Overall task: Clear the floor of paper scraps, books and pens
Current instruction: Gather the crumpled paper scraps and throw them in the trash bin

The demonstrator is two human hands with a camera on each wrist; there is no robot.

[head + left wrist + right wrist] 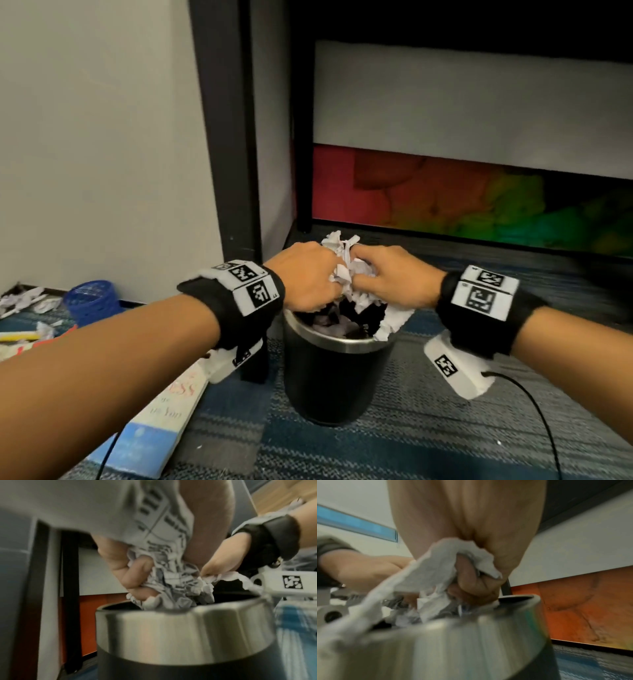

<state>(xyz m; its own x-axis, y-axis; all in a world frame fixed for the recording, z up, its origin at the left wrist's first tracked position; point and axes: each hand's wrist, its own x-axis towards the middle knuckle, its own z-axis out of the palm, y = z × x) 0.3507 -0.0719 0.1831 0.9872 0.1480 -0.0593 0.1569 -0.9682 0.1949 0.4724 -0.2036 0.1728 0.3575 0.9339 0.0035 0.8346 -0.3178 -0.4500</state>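
Note:
Both hands clutch a bunch of crumpled white paper scraps [346,270] right above the mouth of a black bin with a steel rim [337,346]. My left hand [308,277] grips the printed scraps [171,566] from the left, fingers curled round them. My right hand [387,277] holds the right side of the bunch, its fingers [471,580] wrapped round torn paper [440,566]. One torn strip hangs over the bin's rim [394,323]. More paper lies inside the bin. The bin's steel rim fills the lower part of both wrist views [180,632] [453,642].
A white and blue book [161,421] lies on the carpet under my left forearm. Further left are a blue mesh pen cup [92,301], more paper scraps [24,299] and a yellow pen [17,336]. A black shelf leg [233,137] stands behind the bin.

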